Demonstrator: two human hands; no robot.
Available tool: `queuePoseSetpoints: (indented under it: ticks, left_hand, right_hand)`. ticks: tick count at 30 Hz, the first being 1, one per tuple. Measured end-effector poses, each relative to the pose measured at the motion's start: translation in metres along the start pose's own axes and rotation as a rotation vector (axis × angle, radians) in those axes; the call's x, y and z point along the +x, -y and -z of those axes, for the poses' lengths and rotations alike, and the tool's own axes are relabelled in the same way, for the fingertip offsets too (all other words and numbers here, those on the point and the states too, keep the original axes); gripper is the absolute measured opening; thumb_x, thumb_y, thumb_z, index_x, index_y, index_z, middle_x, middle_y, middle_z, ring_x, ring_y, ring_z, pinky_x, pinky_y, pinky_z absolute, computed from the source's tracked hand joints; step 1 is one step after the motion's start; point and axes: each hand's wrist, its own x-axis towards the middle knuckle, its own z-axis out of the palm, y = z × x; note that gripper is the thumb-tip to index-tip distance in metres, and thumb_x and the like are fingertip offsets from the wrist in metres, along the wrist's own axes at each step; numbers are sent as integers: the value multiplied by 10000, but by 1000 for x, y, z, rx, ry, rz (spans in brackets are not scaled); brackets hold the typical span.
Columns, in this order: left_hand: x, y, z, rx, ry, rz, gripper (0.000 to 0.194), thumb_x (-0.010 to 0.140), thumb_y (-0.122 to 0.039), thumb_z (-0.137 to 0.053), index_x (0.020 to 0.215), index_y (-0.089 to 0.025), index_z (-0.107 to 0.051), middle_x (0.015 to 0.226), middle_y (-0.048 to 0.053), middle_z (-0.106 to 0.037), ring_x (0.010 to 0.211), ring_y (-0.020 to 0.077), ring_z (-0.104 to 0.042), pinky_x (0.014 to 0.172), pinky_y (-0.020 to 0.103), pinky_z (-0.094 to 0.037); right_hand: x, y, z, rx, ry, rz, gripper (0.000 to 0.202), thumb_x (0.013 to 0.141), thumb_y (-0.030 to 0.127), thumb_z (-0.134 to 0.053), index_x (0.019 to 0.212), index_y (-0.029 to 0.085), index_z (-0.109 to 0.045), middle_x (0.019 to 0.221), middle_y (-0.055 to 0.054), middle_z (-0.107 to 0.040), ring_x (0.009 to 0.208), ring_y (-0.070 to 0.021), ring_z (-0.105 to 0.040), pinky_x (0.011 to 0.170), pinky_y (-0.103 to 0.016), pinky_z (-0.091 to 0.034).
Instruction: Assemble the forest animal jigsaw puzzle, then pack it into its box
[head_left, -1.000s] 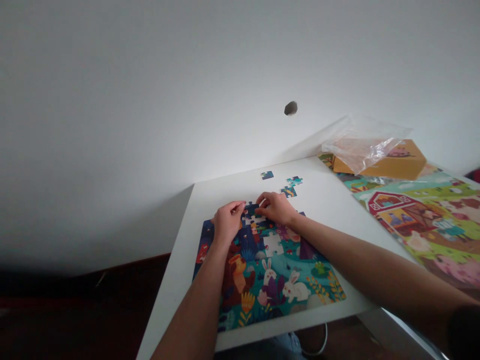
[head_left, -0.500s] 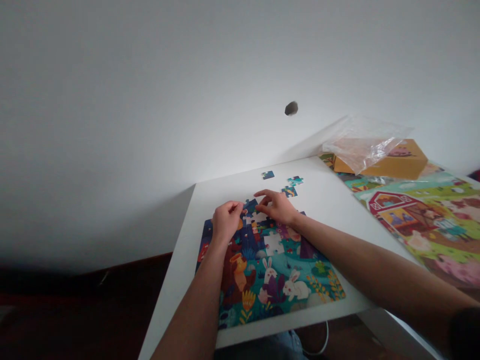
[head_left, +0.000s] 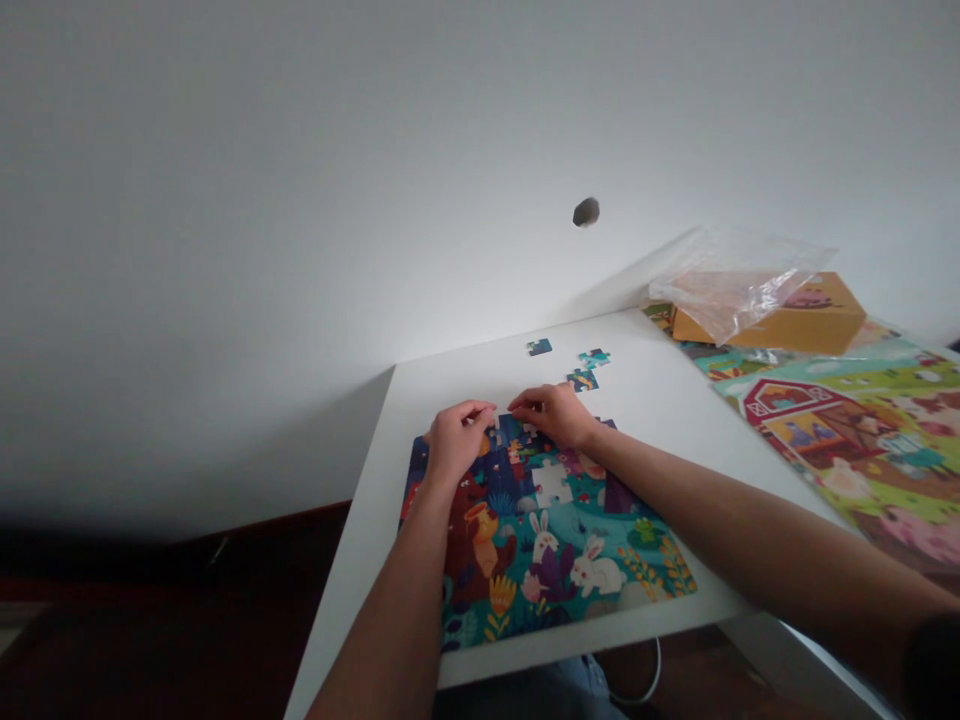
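A jigsaw puzzle (head_left: pixel 525 560) with rabbits, a bear and plants lies near the table's front edge, with a white gap (head_left: pixel 551 482) right of its middle. At its far edge, a dark blue puzzle piece (head_left: pixel 511 430) sits among the other pieces between my two hands. My left hand (head_left: pixel 456 440) is closed in a pinch at the piece's left upper side. From the right, my right hand (head_left: pixel 555 412) reaches in with bent fingers, its tips at the piece's top edge. My fingers partly cover the contact.
Beyond my right hand lie three loose pieces: a dark blue one (head_left: pixel 538 347), a teal one (head_left: pixel 595 358) and a blue-yellow one (head_left: pixel 583 380). At right are a farm picture (head_left: pixel 847 430), a yellow box (head_left: pixel 817 325) and a clear plastic bag (head_left: pixel 727 290). A wall (head_left: pixel 300 200) borders the white table (head_left: pixel 442 375).
The dark blue piece, tilted and sticking out past the far edge before, now lies lower, filling the white opening there. Both hands have drawn closer together, and the view has shifted slightly.
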Motion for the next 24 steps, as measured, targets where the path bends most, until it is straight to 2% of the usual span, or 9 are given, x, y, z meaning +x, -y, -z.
queuePoseSetpoints:
  ticks: [4, 11, 16, 21, 24]
  left_hand:
    - [0, 2, 0, 75, 23, 40, 213, 837, -376, -594, 903, -286, -775, 918, -10, -772, 782, 191, -679, 780, 303, -490]
    - [-1, 2, -2, 173, 49, 88, 191, 859, -380, -592, 910, -331, -770, 927, -30, -770, 898, 228, -698, 974, 400, -407]
    - [-1, 1, 0, 166, 100, 97, 193, 838, -355, -627, 962, -305, -766, 980, -18, -767, 959, 212, -685, 973, 355, -417]
    - [0, 1, 1, 143, 144, 97, 228, 815, -363, -659, 1003, -283, -760, 973, 1, -764, 981, 218, -674, 930, 332, -450]
    - [-1, -1, 2, 164, 161, 80, 254, 787, -357, -691, 1027, -305, -753, 968, -9, -757, 994, 223, -665, 943, 343, -440]
  right_hand:
    - [-1, 3, -1, -133, 26, 24, 188, 902, 396, -611, 968, 291, -753, 894, -14, -753, 907, -214, -632, 938, -392, -322]
    - [-3, 5, -3, -228, 65, 60, 254, 889, 422, -631, 1097, 304, -715, 1050, -44, -712, 1034, -249, -588, 923, -406, -299]
    - [-4, 5, -4, -285, 58, 73, 278, 918, 454, -583, 1131, 324, -706, 1092, -58, -668, 1061, -259, -570, 907, -421, -294]
    - [-7, 8, 0, -279, 84, 111, 369, 842, 486, -657, 1171, 323, -695, 1098, -69, -640, 1052, -271, -556, 904, -433, -291]
    - [-7, 8, 2, -278, 100, 103, 346, 834, 469, -667, 1151, 337, -709, 1100, -64, -632, 1049, -270, -548, 907, -437, -287]
